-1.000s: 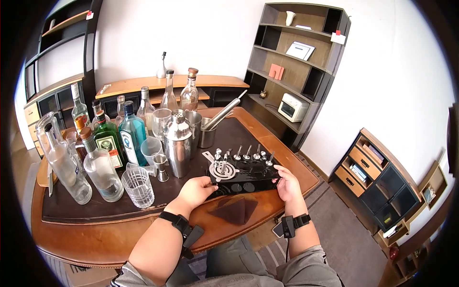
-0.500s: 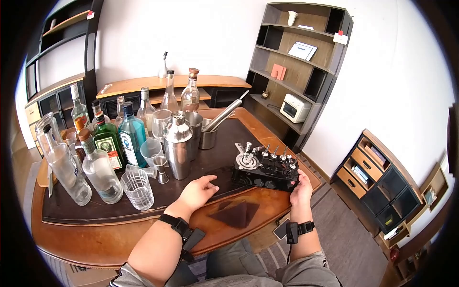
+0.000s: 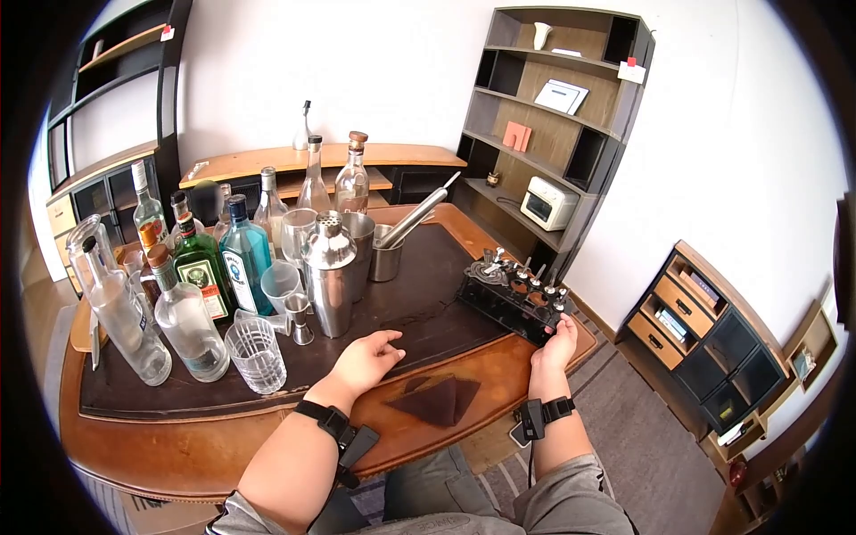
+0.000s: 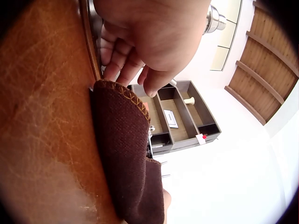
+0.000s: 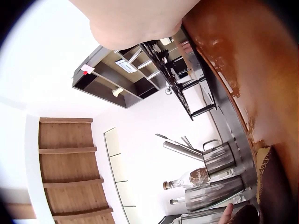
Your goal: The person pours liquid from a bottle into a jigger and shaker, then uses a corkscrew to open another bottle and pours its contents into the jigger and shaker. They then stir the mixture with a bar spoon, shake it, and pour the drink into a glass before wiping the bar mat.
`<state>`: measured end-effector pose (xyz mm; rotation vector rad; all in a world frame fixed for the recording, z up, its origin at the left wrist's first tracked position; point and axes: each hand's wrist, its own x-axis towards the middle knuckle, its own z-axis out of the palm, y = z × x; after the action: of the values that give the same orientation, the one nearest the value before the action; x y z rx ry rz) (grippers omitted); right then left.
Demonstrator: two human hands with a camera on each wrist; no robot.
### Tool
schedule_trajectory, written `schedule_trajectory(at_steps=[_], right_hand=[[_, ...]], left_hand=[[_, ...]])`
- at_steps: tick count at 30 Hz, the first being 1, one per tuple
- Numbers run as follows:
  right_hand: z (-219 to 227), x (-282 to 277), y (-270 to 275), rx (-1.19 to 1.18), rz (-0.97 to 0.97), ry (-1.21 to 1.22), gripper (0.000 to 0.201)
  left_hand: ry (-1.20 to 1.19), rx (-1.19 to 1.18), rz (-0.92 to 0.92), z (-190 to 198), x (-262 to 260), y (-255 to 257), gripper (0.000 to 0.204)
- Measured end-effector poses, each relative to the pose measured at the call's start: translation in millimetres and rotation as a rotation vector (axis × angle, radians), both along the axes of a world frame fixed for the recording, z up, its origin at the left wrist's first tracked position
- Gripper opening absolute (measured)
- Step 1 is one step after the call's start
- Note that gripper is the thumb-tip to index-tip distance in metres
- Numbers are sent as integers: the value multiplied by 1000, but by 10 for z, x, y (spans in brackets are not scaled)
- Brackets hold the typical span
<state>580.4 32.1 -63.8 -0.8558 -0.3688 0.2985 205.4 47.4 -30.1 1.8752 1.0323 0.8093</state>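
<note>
A black bar tool rack (image 3: 501, 312) stands at the right end of the dark desk mat, turned at an angle. It bears a round strainer (image 3: 486, 270) and several upright metal pieces (image 3: 535, 283). My right hand (image 3: 556, 344) grips its near right corner; the fingers are partly hidden in the right wrist view, where the rack shows past the heel of the hand. On the mat near the front edge rests my left hand (image 3: 364, 361), holding nothing, fingers loosely bent. A folded brown cloth (image 3: 437, 399) lies between the hands, close before the left hand in the left wrist view.
A steel shaker (image 3: 332, 285), a jigger (image 3: 301, 321) and a cut-glass tumbler (image 3: 257, 358) stand left of my left hand. Several bottles, among them a blue bottle (image 3: 245, 263), crowd the left side. Behind stands a metal cup (image 3: 385, 260) with long tools.
The rack has slid to the right and turned, its right end nearer me. My left hand has let go of it and come down on the mat; my right hand moved right with the rack.
</note>
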Motion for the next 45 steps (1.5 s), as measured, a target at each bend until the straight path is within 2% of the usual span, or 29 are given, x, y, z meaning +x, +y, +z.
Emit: schedule_trajectory(at_steps=[9, 14, 20, 23, 26, 27, 28, 29, 30, 31, 32, 33, 35, 38, 42, 45], right_hand=[[-39, 134, 153, -82, -95, -43, 17], [-28, 112, 163, -190, 25, -154, 12], [15, 47, -17, -237, 121, -220, 17], [88, -120, -143, -235, -70, -243, 22], [32, -330, -442, -249, -289, -740, 28], [63, -564, -609, -222, -79, -785, 28], [225, -805, -811, -216, -27, -1188, 23], [283, -1006, -955, -235, 216, -1382, 19], [441, -1266, -1132, -316, 370, -1617, 27], [457, -1453, -1229, -274, 461, -1786, 38], [459, -1634, -1305, -319, 521, -1912, 48], [449, -1777, -1389, -469, 585, -1969, 54], [342, -1858, -1342, -586, 574, -2024, 50], [266, -1662, -1103, -677, 579, -1970, 46], [170, -1185, -793, -893, 394, -1796, 45], [124, -803, -454, -1098, 302, -1638, 47]], left_hand=[[6, 19, -15, 5, 7, 1, 41], [-6, 15, -13, -24, 3, 2, 40], [-18, 9, -23, -31, -6, 4, 39], [-26, 3, -26, -58, -4, 20, 39], [-16, 28, -6, -26, -18, 1, 40], [-19, 24, -1, -25, -25, 7, 40], [-22, 19, 3, -30, -24, 15, 39], [-24, 15, 5, -34, -15, 19, 39], [-29, 13, 14, -42, -11, 21, 39], [-32, 13, 20, -53, -10, 31, 38], [-36, 13, 24, -59, -7, 46, 38], [-41, 10, 30, -59, -1, 66, 37], [-51, -3, 41, -91, 3, 89, 35], [-66, 10, 44, -113, 0, 106, 34], [-65, 16, 43, -161, 4, 122, 35], [-3, -12, 36, -44, 8, 62, 37]])
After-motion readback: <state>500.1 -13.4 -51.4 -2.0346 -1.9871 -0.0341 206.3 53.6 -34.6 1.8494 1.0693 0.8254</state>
